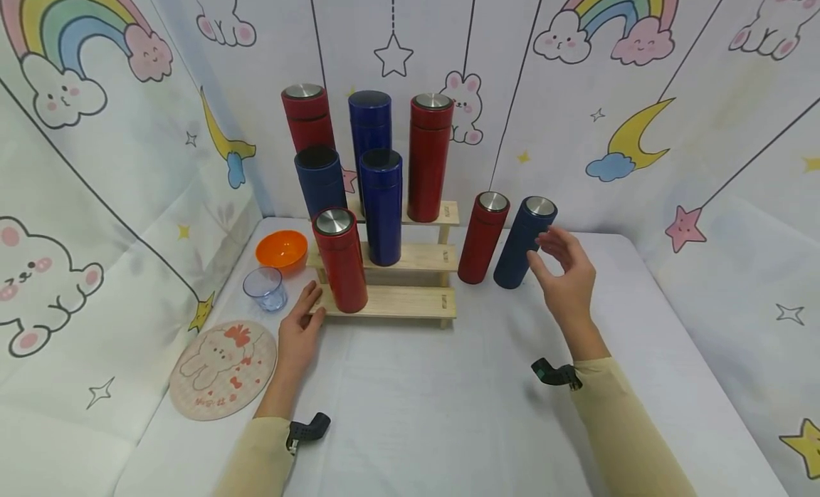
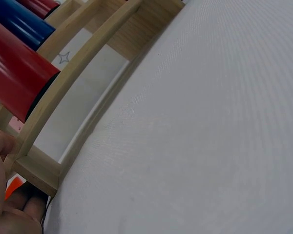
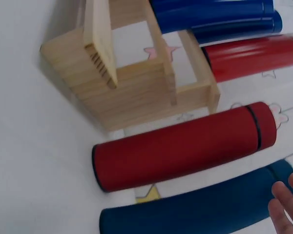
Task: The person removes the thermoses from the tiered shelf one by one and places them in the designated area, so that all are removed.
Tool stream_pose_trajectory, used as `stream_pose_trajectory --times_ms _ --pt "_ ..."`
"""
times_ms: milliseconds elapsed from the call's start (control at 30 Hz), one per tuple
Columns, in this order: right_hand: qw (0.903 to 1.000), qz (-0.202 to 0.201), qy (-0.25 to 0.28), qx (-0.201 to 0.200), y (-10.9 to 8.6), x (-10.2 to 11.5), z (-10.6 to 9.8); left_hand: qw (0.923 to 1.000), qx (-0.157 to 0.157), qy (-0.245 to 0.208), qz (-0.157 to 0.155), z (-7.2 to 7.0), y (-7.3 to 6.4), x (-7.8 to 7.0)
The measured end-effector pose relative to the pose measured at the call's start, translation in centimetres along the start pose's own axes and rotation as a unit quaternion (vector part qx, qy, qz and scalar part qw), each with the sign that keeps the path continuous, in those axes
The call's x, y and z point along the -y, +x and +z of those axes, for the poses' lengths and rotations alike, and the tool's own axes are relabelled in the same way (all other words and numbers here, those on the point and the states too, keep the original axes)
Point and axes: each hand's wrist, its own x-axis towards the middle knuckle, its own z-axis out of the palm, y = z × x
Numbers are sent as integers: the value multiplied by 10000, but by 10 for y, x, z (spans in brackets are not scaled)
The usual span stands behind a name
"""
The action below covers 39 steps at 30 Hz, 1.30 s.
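My left hand (image 1: 300,337) grips the left end of a three-step wooden rack (image 1: 410,302), with fingers around the bottom step's end. On that step stands a red thermos bottle (image 1: 342,265). The middle step holds a dark blue bottle (image 1: 320,182) and a glossy blue one (image 1: 382,212); the top step bears two red bottles and a blue one (image 1: 371,119). Right of the rack, a red bottle (image 3: 185,148) and a dark blue bottle (image 3: 195,207) stand on the table. Beside the dark blue bottle's upper part is my right hand (image 1: 568,280), thumb and fingers spread, holding nothing.
An orange bowl (image 1: 282,249) and a clear bluish glass (image 1: 265,289) stand left of the rack. Nearer lies a round mat (image 1: 221,383) with a rabbit print. Patterned cloth (image 1: 724,141) hangs behind and beside the white table (image 1: 435,411).
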Motion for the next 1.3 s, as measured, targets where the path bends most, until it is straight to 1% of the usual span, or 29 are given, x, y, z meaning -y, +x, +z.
stream_pose_trajectory --times_ms 167,300,567,633,767,833,933,1067,1167,1300 --pt "9994 -225 223 156 2 41 1 10000 2 -63 73 -1 -1 1" --pt "9984 -309 370 286 2 57 4 9999 -1 -95 129 -2 -1 1" --pt "9961 -349 591 558 0 67 14 9999 35 -69 103 -2 -3 1" --pt "9954 -392 626 605 1 66 18 9999 23 -66 128 -2 -3 1" --pt "9945 -455 648 685 2 58 28 9997 -47 -89 212 -1 -1 1" --pt "9935 -477 731 735 3 59 34 9996 -69 -108 240 -2 -1 2" --pt "9908 -502 945 830 4 75 41 9997 -66 -105 197 -2 0 1" --pt "9855 -627 1227 992 3 76 55 9999 -17 -69 149 -2 0 1" --pt "9812 -713 1383 1142 0 66 69 9999 -24 -70 153 -2 0 1" --pt "9777 -728 1478 1299 -7 72 81 9999 -2 -10 108 -3 -1 0"
